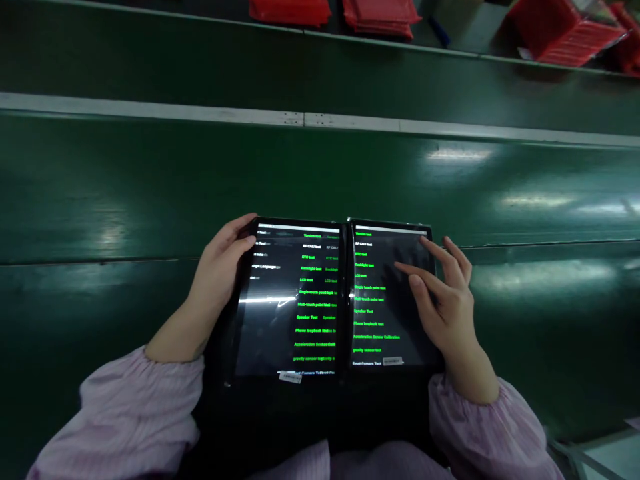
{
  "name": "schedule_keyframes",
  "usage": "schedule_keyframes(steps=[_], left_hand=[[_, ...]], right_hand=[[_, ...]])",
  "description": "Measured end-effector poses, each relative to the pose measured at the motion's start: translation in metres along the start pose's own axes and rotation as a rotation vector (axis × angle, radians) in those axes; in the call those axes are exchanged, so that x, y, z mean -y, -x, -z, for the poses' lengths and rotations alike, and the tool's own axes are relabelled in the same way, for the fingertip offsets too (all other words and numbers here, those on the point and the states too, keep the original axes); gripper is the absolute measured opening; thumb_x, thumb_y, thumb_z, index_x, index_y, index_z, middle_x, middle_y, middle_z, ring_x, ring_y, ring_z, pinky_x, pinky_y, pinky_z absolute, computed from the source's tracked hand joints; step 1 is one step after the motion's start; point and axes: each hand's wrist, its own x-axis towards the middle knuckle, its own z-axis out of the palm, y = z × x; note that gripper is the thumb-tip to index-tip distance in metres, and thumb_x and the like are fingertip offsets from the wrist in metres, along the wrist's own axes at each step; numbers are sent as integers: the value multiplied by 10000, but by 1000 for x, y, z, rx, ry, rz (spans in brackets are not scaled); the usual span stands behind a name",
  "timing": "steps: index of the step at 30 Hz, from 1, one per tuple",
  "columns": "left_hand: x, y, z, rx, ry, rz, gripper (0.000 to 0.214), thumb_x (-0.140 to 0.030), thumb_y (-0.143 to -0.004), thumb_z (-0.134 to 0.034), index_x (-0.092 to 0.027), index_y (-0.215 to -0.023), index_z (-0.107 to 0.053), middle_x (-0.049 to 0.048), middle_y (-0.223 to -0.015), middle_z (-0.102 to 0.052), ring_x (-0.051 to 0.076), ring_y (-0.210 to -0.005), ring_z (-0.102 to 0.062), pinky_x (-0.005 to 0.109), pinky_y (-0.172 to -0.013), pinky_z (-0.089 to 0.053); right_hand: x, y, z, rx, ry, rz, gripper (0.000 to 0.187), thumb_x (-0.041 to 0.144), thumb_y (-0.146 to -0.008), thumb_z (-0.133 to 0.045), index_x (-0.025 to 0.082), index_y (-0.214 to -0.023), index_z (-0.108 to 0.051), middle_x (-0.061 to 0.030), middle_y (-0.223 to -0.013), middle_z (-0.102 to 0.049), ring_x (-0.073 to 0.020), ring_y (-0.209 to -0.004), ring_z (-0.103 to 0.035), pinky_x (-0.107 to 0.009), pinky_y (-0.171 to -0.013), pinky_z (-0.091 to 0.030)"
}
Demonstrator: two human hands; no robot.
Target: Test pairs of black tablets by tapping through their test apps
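Note:
Two black tablets lie side by side in front of me, their screens lit with lists of green and white test names. My left hand (220,267) grips the upper left edge of the left tablet (270,333), thumb on the front and fingers at the edge. On that screen the text appears doubled, as if one page overlaps another. Over the right tablet (395,313), my right hand (447,297) is spread, index finger extended at the screen; whether it touches the glass I cannot tell. A small white label (290,377) sits at the left tablet's lower edge, and another label (393,361) on the right one.
The green work surface (150,173) runs across the view, with a pale strip (200,112) along it. Beyond, on a raised ledge, are red packets (383,17), a red stack (565,33) and a blue pen-like item (439,31).

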Motion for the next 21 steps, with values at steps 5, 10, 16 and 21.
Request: schedule_keyframes(steps=[5, 10, 16, 21], left_hand=[[1, -3, 4, 25, 92, 9, 411, -287, -674, -811, -306, -1084, -837, 72, -1250, -816, 377, -1305, -709, 580, -1237, -513], [3, -9, 11, 146, 183, -16, 503, -277, -598, -803, -272, -1099, -838, 81, -1289, -816, 386, -1378, -677, 576, -1245, -506], [8, -6, 19, 251, 154, -68, 677, -288, -585, -882, -296, -1257, -801, 89, -1488, -742, 405, -1520, -573, 567, -1247, -504], [10, -6, 20, 286, 32, -87, 848, -352, -600, -969, -290, -1407, -716, 127, -1683, -582, 410, -1618, -460, 571, -1318, -414]], right_hand=[[2, -1, 3, 11, -23, 15, 332, 322, -1123, -550, 328, -1149, -881, -80, -1530, -684, -411, -1551, -508, -744, -1221, -468], [0, 0, 1, 2, -46, 21, 323, 301, -1118, -562, 314, -1157, -883, -88, -1529, -688, -418, -1544, -512, -747, -1229, -454], [-5, 3, -5, 20, -36, 17, 302, 336, -1110, -583, 300, -1152, -880, -110, -1519, -690, -453, -1581, -458, -798, -1229, -416], [-6, -2, 9, -53, -95, -50, 295, 328, -1103, -596, 321, -1276, -835, -107, -1426, -749, -410, -1497, -578, -741, -1228, -462]])
